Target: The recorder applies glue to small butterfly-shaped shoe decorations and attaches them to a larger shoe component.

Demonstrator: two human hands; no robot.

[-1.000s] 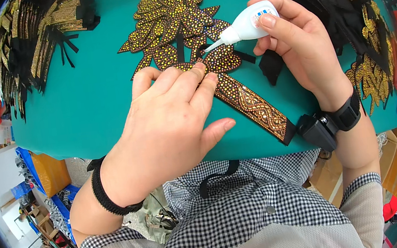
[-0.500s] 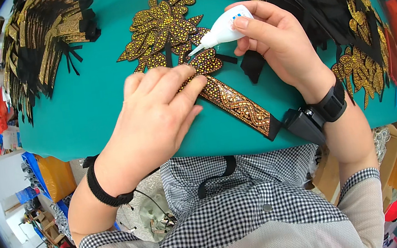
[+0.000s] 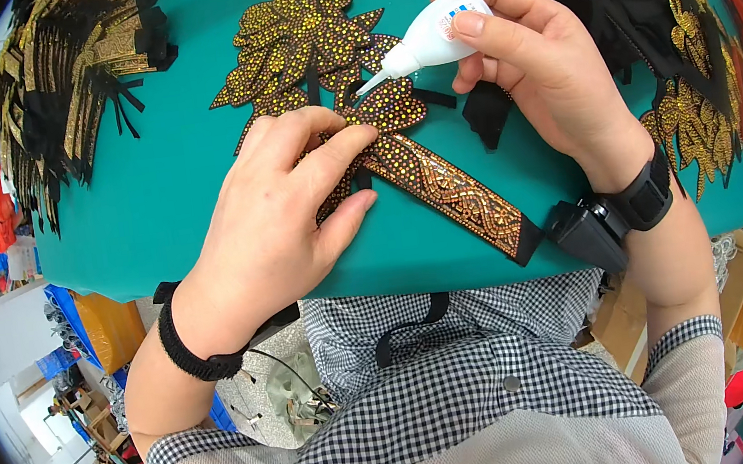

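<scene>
My right hand (image 3: 536, 63) is closed around a small white squeeze bottle (image 3: 436, 36), tilted so its thin nozzle points down and left. The nozzle tip meets or hovers just over the edge of a black petal with yellow rhinestones (image 3: 395, 107); I cannot tell whether it touches. My left hand (image 3: 280, 201) presses its curled fingers on the studded piece beside that petal, covering part of it. From under the fingertips runs a black strap with copper-coloured beading (image 3: 454, 189), slanting toward the table's near edge. Beyond lies a large rhinestone flower appliqué (image 3: 302, 41).
Bundles of black and gold trim strips (image 3: 74, 74) are heaped at the far left of the green table (image 3: 172, 191). Black straps (image 3: 558, 14) and more gold flower appliqués (image 3: 692, 123) lie at the right. A black box-shaped device (image 3: 583, 234) sits by my right wrist.
The bottle and my right hand have shifted slightly right, with the nozzle still at the petal. My left fingers have changed their press, uncovering more of the studded piece. The whole view has shifted slightly.
</scene>
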